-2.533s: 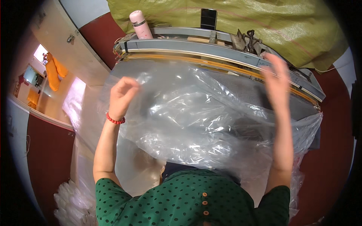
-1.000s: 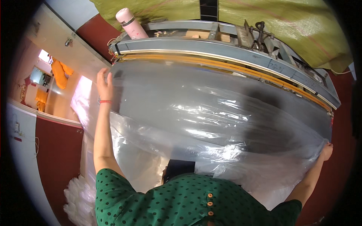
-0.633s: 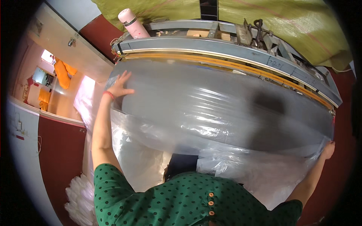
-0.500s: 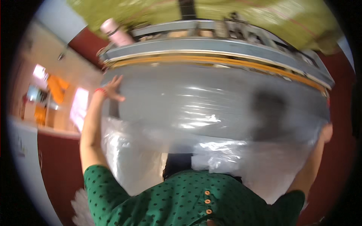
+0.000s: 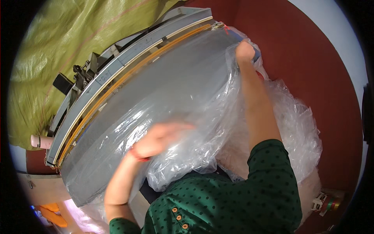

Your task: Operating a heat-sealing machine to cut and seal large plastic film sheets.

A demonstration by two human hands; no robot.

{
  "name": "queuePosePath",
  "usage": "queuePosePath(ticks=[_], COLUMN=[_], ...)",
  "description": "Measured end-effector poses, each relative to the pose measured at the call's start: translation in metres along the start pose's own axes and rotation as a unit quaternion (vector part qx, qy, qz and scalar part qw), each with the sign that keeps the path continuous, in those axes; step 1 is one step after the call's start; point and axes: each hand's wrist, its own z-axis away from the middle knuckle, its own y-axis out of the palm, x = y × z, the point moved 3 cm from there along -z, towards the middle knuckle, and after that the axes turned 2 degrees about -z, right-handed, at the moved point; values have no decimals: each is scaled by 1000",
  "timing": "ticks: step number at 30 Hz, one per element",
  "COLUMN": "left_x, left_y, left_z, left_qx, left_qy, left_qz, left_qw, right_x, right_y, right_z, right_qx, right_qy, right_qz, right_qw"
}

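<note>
A clear plastic sheet (image 5: 202, 128) lies over the grey tabletop (image 5: 156, 74) and bunches into shiny folds in front of my body. My right hand (image 5: 244, 51) is closed at the far right corner of the table, with the sheet's gathered edge in it. Over the middle of the sheet is my left hand (image 5: 157, 137), a red band on its wrist. Motion smears its fingers, so I cannot see whether they grip or touch the plastic.
A long grey metal bar (image 5: 117, 58) with an orange strip (image 5: 128, 74) runs along the table's far edge. Beyond it hangs yellow-green sheeting (image 5: 58, 46). A pink bottle (image 5: 41, 141) stands at the left end. More crumpled plastic (image 5: 296, 124) spills over the right side.
My view has turned to the right. My left hand has left the table's left side for the middle of the sheet. Plastic is now bunched up before me and at the right.
</note>
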Motion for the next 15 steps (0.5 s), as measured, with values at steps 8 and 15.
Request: queuePosePath(ticks=[8, 15], left_x=[60, -13], left_y=[66, 9], left_z=[-120, 19], left_qx=[-87, 134], left_qy=[-128, -107], left_qz=[-38, 100], left_qw=[987, 980], right_x=[1, 6], right_y=[-5, -3], right_z=[0, 6], right_qx=[7, -28], right_qy=[18, -29], right_qz=[-6, 20], right_qw=[1000, 999])
